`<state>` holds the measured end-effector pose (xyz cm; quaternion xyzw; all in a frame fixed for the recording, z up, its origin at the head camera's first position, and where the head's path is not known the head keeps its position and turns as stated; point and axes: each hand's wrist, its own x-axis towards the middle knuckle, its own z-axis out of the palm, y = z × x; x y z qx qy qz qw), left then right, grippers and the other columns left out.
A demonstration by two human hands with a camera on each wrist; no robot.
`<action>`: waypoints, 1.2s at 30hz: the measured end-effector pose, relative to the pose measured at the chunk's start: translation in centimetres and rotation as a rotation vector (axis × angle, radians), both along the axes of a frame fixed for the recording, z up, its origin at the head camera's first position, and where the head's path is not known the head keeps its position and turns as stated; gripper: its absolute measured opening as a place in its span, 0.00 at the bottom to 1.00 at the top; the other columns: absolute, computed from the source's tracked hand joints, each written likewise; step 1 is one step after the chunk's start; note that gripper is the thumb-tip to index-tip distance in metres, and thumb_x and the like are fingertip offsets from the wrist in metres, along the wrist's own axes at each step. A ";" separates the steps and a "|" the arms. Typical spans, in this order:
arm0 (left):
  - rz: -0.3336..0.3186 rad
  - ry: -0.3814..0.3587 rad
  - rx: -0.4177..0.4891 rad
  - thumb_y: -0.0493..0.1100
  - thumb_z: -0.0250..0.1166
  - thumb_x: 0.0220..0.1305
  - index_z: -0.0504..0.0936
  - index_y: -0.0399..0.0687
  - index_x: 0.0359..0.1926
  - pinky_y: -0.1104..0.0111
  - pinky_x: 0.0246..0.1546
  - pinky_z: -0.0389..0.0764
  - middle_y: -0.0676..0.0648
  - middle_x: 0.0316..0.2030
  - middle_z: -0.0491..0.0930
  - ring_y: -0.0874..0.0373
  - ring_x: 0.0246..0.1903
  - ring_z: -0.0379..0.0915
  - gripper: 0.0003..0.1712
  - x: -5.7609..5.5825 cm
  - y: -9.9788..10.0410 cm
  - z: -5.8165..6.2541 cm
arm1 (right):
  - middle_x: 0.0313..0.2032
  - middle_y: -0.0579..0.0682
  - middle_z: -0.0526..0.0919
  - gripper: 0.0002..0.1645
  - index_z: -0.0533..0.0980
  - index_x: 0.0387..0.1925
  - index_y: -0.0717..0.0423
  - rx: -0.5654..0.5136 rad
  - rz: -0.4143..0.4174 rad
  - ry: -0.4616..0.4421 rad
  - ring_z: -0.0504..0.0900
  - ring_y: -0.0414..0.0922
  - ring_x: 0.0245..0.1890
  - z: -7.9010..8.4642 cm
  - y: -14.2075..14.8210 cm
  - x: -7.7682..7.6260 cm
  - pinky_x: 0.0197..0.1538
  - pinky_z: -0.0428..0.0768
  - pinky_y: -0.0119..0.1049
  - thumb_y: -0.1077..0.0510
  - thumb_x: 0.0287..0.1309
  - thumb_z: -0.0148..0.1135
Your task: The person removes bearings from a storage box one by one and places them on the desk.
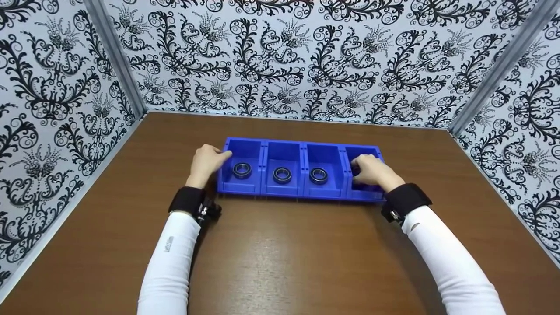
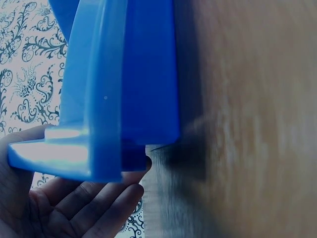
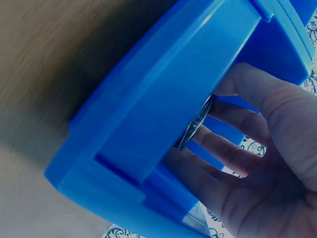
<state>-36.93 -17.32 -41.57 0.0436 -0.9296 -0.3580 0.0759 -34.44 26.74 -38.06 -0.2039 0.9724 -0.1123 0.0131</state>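
A row of blue storage bins (image 1: 282, 190) has its compartments side by side on the table. My left hand (image 1: 206, 162) holds the outer left wall, thumb over the rim and fingers outside, as the left wrist view also shows. Inside the rightmost compartment is my right hand (image 1: 372, 169), holding a ball bearing (image 3: 195, 124) between thumb and fingers; the front wall partly hides it in the right wrist view. Three more bearings lie flat, one per compartment: the left bearing (image 1: 242, 170), the middle bearing (image 1: 282, 175) and the right bearing (image 1: 318, 176).
The brown wooden table (image 1: 262, 253) extends around the bins on every side. Patterned panels (image 1: 280, 61) enclose it at the back, left and right, joined by grey metal posts (image 1: 116, 57). Each wrist wears a black strap (image 1: 187, 200) with a small camera.
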 end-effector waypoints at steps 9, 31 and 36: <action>-0.001 -0.021 -0.013 0.57 0.64 0.65 0.91 0.40 0.35 0.57 0.38 0.77 0.38 0.38 0.87 0.48 0.34 0.77 0.24 0.0 0.1 0.0 | 0.36 0.62 0.86 0.21 0.84 0.42 0.66 0.000 0.014 0.009 0.79 0.55 0.38 0.6 0.2 0.1 0.50 0.80 0.58 0.65 0.42 0.63; 0.001 -0.029 -0.004 0.57 0.64 0.64 0.91 0.41 0.37 0.56 0.41 0.79 0.37 0.41 0.88 0.47 0.37 0.79 0.24 0.0 0.0 0.1 | 0.46 0.63 0.88 0.27 0.83 0.52 0.66 0.015 0.004 -0.002 0.82 0.60 0.48 2.5 0.0 0.6 0.59 0.77 0.66 0.61 0.47 0.65; -0.001 -0.031 -0.004 0.57 0.64 0.64 0.92 0.41 0.38 0.50 0.46 0.81 0.35 0.44 0.89 0.44 0.39 0.81 0.24 0.1 0.0 0.1 | 0.51 0.66 0.87 0.28 0.82 0.53 0.67 0.020 -0.004 0.003 0.82 0.63 0.54 2.8 0.0 0.7 0.61 0.76 0.65 0.61 0.48 0.66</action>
